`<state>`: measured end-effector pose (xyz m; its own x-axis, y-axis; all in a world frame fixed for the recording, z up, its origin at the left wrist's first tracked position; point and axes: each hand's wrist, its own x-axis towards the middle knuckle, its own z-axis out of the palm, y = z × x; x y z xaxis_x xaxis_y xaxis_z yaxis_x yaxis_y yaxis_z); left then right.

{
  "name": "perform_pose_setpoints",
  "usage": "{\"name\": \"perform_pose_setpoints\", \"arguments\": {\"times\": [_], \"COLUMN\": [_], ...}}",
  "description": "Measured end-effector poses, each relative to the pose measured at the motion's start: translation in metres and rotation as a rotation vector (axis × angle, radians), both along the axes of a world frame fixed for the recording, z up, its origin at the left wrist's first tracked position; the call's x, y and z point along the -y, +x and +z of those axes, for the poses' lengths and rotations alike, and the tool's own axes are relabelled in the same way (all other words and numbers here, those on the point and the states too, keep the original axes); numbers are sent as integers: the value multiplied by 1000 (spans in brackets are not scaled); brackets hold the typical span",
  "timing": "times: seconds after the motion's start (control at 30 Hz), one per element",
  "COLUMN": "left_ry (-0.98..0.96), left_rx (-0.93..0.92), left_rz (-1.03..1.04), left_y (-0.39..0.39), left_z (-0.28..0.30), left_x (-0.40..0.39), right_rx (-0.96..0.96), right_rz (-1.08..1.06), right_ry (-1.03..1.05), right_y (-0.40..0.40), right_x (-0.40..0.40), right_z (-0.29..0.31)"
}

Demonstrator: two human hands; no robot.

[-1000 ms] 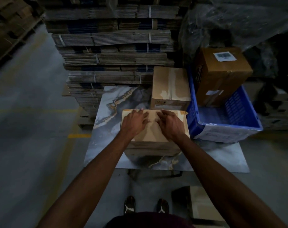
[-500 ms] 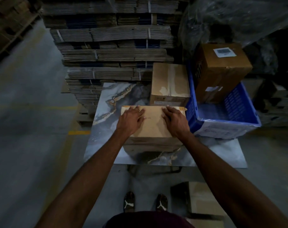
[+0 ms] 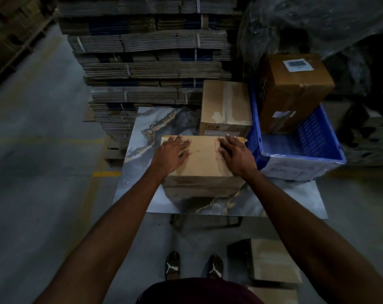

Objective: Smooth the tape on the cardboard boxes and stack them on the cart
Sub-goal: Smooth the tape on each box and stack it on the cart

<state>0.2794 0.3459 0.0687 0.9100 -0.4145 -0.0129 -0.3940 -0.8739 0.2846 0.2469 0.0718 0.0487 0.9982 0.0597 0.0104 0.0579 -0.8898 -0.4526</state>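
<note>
The near cardboard box (image 3: 202,163) sits on the marble-patterned table top (image 3: 142,137), and everything here is placed from it. The left hand (image 3: 172,153) and right hand (image 3: 235,154) lie flat on its top face, fingers straight and spread, pressing rather than grasping. This looks like the smoothing step. A second box (image 3: 226,106) stands just behind; the blue crate (image 3: 317,137) is to the right. Next, the hands must shift to its sides to lift it.
</note>
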Motion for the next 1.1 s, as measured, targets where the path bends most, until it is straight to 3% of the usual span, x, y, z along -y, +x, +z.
{"name": "perform_pose_setpoints", "arguments": {"times": [0.13, 0.57, 1.1], "left_ry": [32, -19, -57], "left_rx": [-15, -23, -17], "left_rz": [-24, 36, 88], "left_y": [4, -15, -43], "left_z": [8, -15, -22], "left_x": [-5, -19, -5], "right_rx": [-62, 43, 110], "right_rz": [27, -62, -102], "right_ry": [59, 128, 68], "right_y": [1, -29, -51], "right_x": [15, -1, -34], "right_z": [7, 3, -1]}}
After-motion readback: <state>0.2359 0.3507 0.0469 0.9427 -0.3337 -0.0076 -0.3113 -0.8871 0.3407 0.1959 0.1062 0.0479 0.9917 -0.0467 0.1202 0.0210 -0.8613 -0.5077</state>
